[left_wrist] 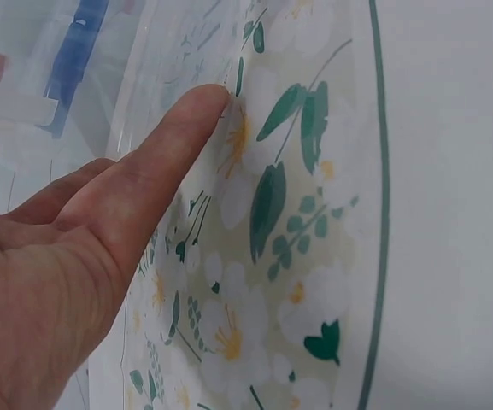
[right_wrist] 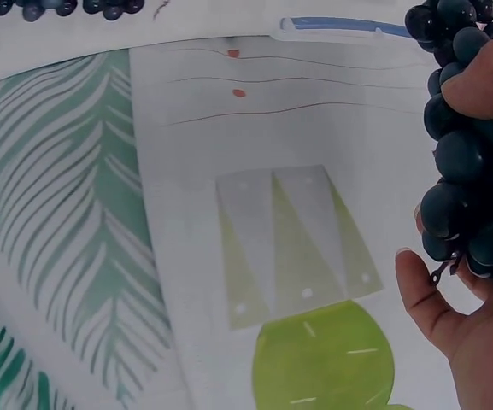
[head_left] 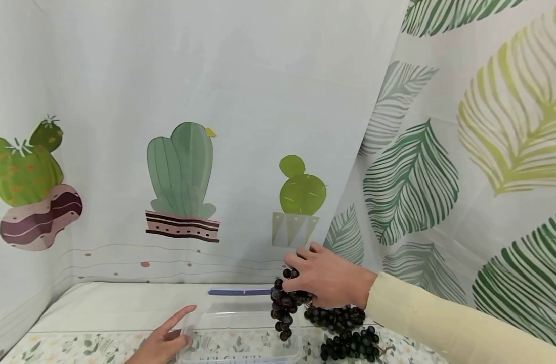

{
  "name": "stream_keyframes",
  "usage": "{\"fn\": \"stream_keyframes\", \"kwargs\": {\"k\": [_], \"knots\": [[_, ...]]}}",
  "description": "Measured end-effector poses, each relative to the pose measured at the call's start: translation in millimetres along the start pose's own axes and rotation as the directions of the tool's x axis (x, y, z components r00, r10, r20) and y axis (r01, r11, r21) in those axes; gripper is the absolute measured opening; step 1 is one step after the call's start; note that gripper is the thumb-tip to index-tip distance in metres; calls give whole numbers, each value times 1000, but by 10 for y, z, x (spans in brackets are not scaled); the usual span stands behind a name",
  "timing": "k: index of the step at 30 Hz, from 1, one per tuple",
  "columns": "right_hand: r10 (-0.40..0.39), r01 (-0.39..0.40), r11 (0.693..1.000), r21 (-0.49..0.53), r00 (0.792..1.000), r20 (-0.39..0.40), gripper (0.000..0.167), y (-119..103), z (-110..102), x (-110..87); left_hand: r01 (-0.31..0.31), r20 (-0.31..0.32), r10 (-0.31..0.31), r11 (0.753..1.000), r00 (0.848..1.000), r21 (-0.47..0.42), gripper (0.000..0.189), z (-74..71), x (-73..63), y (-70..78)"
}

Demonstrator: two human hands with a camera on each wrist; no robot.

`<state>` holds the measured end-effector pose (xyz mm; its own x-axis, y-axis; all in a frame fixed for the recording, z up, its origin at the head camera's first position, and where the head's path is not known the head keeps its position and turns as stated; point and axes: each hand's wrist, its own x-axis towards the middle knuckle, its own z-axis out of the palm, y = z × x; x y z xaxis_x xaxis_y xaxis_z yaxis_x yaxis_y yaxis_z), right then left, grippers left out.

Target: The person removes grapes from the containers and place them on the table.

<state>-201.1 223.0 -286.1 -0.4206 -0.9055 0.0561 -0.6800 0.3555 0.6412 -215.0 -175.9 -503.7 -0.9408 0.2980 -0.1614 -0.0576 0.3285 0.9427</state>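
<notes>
A bunch of dark grapes hangs from my right hand, whose fingers and thumb grip its upper part. The bunch is over the right side of a clear plastic box. In the right wrist view the thumb presses against the grapes, and other fingers are partly hidden behind them. My left hand rests at the box's left side, index finger straight. The left wrist view shows the thumb of that hand extended along the box's outer wall, with a fingertip visible through the plastic.
Two more grape bunches lie right of the box, one farther back and one nearer. A blue clip strip runs behind the box. The floral tablecloth lies beneath, and a printed curtain hangs behind.
</notes>
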Motion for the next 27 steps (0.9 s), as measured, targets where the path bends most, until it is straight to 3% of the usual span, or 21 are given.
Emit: {"fn": "stream_keyframes", "kwargs": {"k": [8,15,23,27], "knots": [[-2,2,1000,16,1000,-15,47,-1,4,-147,69,-57,-68,997,996,21,75,29,15,30],[0,-1,1000,23,1000,4,47,-26,6,-263,34,-17,-34,999,999,29,73,30,33,23],[7,-10,999,44,998,55,47,-50,-4,-370,47,-5,-47,999,999,5,73,29,49,14],[9,-10,999,43,999,36,48,-61,5,-429,40,-7,-40,999,999,-9,74,33,51,9]]}}
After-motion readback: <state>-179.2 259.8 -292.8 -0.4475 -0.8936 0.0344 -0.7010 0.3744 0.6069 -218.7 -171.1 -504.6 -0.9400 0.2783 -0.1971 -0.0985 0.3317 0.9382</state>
